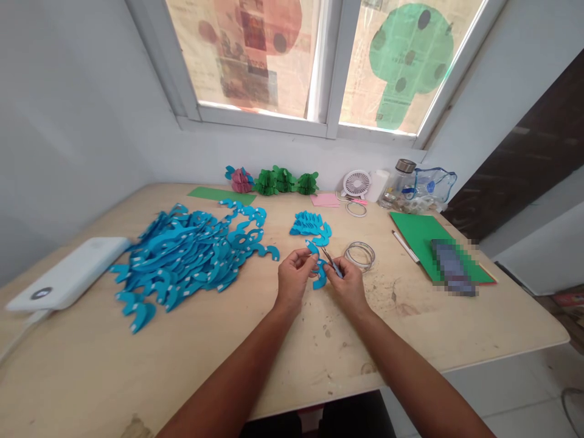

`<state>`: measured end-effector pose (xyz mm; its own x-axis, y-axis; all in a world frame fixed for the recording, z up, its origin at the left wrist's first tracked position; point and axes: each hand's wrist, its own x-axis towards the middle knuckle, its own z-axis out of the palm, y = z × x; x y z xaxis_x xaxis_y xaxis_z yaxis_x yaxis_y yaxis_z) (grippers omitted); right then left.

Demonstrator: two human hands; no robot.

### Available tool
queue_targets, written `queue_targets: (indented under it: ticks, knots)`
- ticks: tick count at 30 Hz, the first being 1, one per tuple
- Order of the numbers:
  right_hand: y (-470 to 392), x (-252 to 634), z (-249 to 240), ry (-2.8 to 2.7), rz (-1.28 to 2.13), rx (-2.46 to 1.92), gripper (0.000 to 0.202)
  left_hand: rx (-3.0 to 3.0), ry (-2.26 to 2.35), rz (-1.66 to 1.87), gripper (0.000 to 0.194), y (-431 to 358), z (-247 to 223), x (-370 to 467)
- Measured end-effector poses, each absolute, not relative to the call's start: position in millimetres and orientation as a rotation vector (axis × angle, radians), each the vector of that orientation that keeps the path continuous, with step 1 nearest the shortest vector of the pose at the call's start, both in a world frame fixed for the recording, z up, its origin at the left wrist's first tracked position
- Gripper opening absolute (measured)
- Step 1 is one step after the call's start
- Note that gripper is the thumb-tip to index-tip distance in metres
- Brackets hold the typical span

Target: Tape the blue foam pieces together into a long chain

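Observation:
My left hand [295, 272] pinches a curved blue paper piece [312, 246] near the middle of the table. In my right hand [350, 281] is a small metal tool [336, 267], perhaps tweezers or scissors, its tip pointing up and left. Another blue piece [320, 280] hangs between the two hands, by the right fingertips. Just beyond them sits a small row of folded blue pieces [310, 224]. A large heap of blue paper pieces with white patches [187, 249] spreads to the left.
Rolls of tape [359, 257] lie right of my hands. Green sheets [422, 234], a white pen [406, 246] and a blurred phone-like object [453, 266] are farther right. A white power bank [68, 272] lies left. Paper figures [283, 180], a fan [356, 183] and a bottle [398, 184] stand behind.

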<state>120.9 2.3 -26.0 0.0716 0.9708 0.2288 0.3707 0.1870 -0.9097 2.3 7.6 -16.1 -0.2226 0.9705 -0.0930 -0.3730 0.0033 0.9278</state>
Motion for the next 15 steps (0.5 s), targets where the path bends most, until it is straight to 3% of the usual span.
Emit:
queue_targets:
  ticks: [15]
  knots:
    - [4.2, 119.2, -27.8, -1.432, 0.853, -1.313, 0.028, 0.651, 1.045, 1.424, 0.032, 9.7, -14.8, -0.4]
